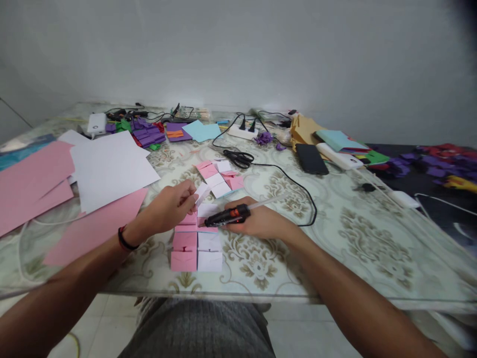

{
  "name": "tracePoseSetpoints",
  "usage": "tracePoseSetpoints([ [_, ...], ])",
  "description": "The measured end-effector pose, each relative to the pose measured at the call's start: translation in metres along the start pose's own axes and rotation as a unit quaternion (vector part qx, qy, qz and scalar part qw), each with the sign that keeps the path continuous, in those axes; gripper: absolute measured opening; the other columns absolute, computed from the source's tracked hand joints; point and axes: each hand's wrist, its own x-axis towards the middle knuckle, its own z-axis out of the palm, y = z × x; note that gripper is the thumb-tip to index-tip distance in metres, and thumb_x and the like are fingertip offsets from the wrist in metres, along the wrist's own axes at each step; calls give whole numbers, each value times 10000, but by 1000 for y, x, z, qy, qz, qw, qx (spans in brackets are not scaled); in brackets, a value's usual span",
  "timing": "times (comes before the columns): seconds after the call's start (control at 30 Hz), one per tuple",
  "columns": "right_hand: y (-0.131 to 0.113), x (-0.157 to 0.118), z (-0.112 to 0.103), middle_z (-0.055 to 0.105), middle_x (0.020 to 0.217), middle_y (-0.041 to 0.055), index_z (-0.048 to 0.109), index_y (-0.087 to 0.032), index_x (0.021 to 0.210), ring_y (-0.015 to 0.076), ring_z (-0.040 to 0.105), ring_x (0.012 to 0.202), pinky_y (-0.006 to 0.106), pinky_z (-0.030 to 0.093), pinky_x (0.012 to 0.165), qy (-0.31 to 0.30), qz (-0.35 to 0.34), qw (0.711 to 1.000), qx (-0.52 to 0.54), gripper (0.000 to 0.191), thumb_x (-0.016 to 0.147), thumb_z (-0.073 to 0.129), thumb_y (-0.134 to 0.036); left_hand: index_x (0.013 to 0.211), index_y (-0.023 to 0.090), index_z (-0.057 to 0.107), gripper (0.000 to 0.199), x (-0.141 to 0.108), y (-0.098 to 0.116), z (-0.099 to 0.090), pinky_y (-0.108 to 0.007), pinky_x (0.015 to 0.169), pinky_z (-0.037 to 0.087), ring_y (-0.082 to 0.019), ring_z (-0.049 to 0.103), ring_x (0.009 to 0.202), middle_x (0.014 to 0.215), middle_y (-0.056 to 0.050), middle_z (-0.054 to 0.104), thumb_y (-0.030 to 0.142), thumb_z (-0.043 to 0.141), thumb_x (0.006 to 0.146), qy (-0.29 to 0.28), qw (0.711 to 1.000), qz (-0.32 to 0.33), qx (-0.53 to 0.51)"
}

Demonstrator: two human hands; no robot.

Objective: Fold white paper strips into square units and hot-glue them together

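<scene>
Several paper squares (184,261) already lie in two columns before you; your left hand (170,207) pinches a white piece (201,192), not yet laid flat; your right hand (259,220) grasps the glue gun (226,216), nozzle (202,225) just over the squares.

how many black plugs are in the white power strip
2: the left plug and the right plug, side by side in the power strip near the back of the table. Others may be hidden.
</scene>
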Motion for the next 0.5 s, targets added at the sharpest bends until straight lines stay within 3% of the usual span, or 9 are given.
tracePoseSetpoints([
  [0.5,-3,-5,-9,513,597,-55,668,-169,757,110,411,571,236,346,541,-23,12,1000,-3,160,758,712,-323,903,238,513,144,0,-1,1,-294,654,487,-180,724,688,740,17,753,318,482,1018,-6,1000,-2,-16],
])
